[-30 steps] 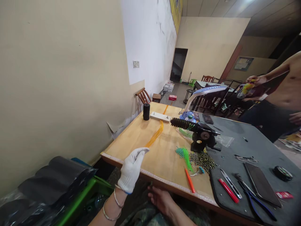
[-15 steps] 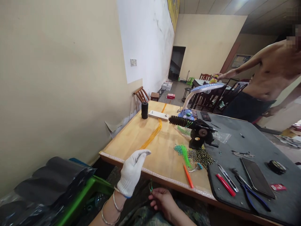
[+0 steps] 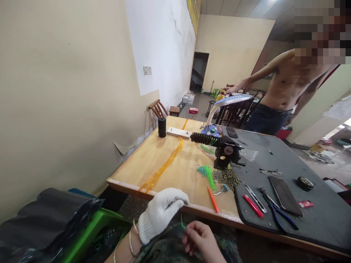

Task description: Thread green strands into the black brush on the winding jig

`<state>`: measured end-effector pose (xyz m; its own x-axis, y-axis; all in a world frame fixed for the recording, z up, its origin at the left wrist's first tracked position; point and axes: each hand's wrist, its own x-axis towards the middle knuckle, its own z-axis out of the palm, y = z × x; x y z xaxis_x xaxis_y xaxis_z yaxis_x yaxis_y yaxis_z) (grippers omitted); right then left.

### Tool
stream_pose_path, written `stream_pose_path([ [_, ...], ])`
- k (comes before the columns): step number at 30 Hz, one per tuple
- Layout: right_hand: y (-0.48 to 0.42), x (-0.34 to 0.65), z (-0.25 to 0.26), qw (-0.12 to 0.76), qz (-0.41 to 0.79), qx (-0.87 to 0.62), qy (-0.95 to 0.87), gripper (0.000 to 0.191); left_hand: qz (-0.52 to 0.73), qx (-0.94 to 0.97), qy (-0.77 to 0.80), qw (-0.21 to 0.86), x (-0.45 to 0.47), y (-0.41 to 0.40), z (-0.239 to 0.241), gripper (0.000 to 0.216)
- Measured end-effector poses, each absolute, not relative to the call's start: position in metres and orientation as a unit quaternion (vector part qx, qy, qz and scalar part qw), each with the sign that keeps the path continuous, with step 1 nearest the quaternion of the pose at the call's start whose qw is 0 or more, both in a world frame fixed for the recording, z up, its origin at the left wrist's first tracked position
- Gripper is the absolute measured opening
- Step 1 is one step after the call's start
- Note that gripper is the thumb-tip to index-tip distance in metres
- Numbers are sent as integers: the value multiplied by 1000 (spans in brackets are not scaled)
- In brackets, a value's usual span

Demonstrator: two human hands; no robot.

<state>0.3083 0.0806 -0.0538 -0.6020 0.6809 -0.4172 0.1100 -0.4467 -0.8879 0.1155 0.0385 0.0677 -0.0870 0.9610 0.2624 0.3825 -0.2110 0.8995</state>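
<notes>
Gloved left hand (image 3: pixel 161 213) and bare right hand (image 3: pixel 201 241) low in the lap, below the table's (image 3: pixel 175 164) near edge.

Right hand pinches a thin green strand (image 3: pixel 182 223) between fingertips; strand sticks up just left of its fingers. Left hand, in a white glove, fingers curled together, tips near the strand; cannot tell if touching. Orange cords (image 3: pixel 161 168) run on the table just beyond the left hand. Orange stick (image 3: pixel 213 199) and loose green strands (image 3: pixel 208 172) lie beyond the right hand.

Even daylight from the right, soft shadows, wide-angle bend at edges, pic sharp, mild blur near bottom
</notes>
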Motion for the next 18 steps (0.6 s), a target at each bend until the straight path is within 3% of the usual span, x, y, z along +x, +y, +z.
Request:
stream_pose_path([
  [3, 81, 308, -55, 172, 812, -401, -386, 60, 474, 629, 541, 295, 120, 38, 68, 20],
  [7, 83, 310, -48, 155, 749, -417, -490, 56, 464, 645, 534, 289, 122, 39, 70, 22],
  [11, 89, 321, -18, 215, 581, -396, -678, 32, 420, 700, 501, 287, 126, 41, 76, 35],
  [14, 99, 332, 5, 212, 407, -371, -807, 19, 373, 753, 474, 264, 134, 47, 78, 47],
  [18, 115, 345, 24, 175, 250, -345, -888, 14, 313, 786, 475, 240, 146, 65, 76, 29],
])
